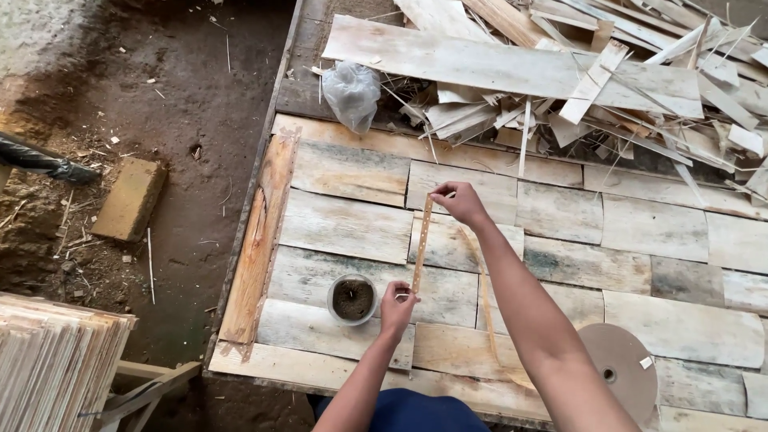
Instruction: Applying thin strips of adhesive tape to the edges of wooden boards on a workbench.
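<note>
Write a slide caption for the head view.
Both hands, left hand and right hand, stretch perforated paper tape over veneer sheets.

Few things of that kind lie before me. A crumpled clear plastic bag (pixel 352 94) sits at the far left of my work table, just beside the heap of thin wood offcuts (pixel 592 80). Near my right elbow, a small white label (pixel 646 362) sticks to the flat round brown paper-tape roll (pixel 620 370); its face is too small to make out.
</note>
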